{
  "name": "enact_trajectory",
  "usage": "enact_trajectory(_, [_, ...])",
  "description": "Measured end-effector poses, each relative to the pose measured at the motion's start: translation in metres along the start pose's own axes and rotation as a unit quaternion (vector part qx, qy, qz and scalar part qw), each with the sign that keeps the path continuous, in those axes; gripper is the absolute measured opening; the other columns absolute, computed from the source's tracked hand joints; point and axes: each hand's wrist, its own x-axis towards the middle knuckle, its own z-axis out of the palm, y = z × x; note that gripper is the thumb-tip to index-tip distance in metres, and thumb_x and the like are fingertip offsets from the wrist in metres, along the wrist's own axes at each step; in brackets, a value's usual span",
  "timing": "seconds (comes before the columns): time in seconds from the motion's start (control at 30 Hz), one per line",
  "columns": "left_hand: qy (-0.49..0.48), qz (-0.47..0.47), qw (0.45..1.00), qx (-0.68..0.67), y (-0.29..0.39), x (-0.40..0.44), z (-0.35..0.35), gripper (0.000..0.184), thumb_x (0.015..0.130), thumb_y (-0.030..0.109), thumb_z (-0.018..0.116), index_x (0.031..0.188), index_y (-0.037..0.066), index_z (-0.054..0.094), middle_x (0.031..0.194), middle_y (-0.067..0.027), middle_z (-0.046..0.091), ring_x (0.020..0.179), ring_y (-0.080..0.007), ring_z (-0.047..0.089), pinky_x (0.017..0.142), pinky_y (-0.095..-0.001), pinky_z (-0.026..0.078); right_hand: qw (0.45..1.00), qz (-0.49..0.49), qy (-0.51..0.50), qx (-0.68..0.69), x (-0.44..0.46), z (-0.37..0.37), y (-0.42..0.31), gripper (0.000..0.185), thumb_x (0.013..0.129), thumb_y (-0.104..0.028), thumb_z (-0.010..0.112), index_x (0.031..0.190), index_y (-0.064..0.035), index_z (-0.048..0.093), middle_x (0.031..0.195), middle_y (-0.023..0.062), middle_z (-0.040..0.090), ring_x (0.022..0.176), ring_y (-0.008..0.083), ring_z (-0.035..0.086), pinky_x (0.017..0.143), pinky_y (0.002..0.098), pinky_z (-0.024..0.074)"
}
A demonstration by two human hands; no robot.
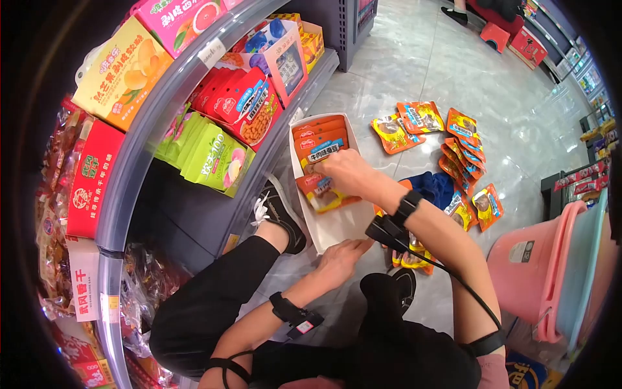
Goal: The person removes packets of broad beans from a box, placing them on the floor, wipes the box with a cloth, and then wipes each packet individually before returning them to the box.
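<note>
A long white display box [345, 223] rests on the floor in front of me. Orange snack packets [320, 134] stand in a row in its far half. My right hand [346, 173] reaches over the box with bent fingers on another orange snack packet [322, 198], which lies tilted nearer to me. The fingertips are partly hidden. My left hand [340, 262] lies along the near rim of the box and grips it, with the fingers pointing right.
Several loose snack packets [461, 155] and a dark blue cloth [429, 188] lie on the floor to the right. Shelves at left carry a red peanut box [249, 110] and green packets [214, 159]. A pink tub [528, 269] stands at right. Another person's foot [455, 15] shows far back.
</note>
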Motion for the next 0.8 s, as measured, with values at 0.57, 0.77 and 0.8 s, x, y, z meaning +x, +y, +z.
enact_trajectory(0.57, [0.045, -0.231, 0.966, -0.112, -0.095, 0.086, -0.033, 0.038, 0.082, 0.02, 0.057, 0.111, -0.001, 0.047, 0.097, -0.0256, 0.06, 0.093, -0.039, 0.058, 0.083, -0.0427, 0.045, 0.861, 0.309, 0.29, 0.28, -0.182, -0.014, 0.044, 0.044, 0.077, -0.003, 0.065, 0.118, -0.0038, 0.049, 0.099, 0.0133, 0.064, 0.077, 0.0189, 0.066, 0.071, 0.0286, 0.0515])
enact_trajectory(0.77, [0.013, -0.213, 0.976, -0.053, -0.089, 0.104, -0.04, 0.039, 0.08, 0.017, 0.061, 0.108, -0.003, 0.042, 0.094, -0.0233, 0.058, 0.088, -0.0353, 0.058, 0.078, -0.04, 0.045, 0.783, 0.421, 0.339, 0.308, -0.265, 0.032, 0.059, 0.014, 0.077, -0.001, 0.063, 0.091, 0.0017, 0.062, 0.082, 0.0095, 0.066, 0.074, 0.0139, 0.064, 0.068, 0.0259, 0.051])
enact_trajectory(0.8, [0.006, -0.246, 0.966, -0.076, -0.088, 0.103, -0.04, 0.039, 0.08, 0.015, 0.061, 0.107, -0.004, 0.041, 0.101, -0.0269, 0.056, 0.095, -0.0413, 0.055, 0.083, -0.043, 0.044, 0.795, 0.425, 0.307, 0.306, -0.265, 0.034, 0.049, 0.015, 0.076, -0.004, 0.065, 0.09, 0.0019, 0.061, 0.081, 0.0099, 0.066, 0.073, 0.0161, 0.064, 0.068, 0.0273, 0.0511])
